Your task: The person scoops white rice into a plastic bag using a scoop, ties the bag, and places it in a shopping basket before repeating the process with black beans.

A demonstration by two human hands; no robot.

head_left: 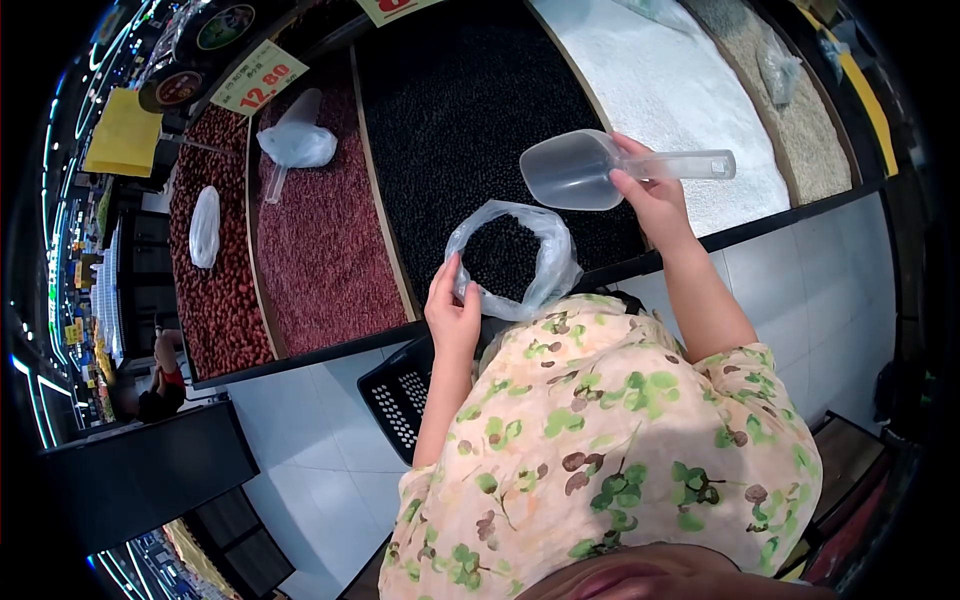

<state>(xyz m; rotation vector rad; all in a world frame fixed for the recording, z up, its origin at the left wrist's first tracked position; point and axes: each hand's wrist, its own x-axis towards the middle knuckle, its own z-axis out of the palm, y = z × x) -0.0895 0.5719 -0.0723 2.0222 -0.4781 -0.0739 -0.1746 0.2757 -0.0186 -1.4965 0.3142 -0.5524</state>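
Note:
A clear plastic scoop (572,172) is held above the black beans (450,110) by my right hand (654,195), whose fingers wrap round the base of its handle. Its bowl points left and looks empty. My left hand (453,308) grips the left rim of a thin clear plastic bag (553,262). The bag's mouth is wide open at the front edge of the black bean bin, and dark beans (500,262) show inside the ring of its rim.
Left of the beans are bins of dark red grains (320,250) and red dates (215,310); white grain (680,110) and beige grain (800,130) lie right. A black basket (395,400) stands below the bin edge. A person (163,385) is at far left.

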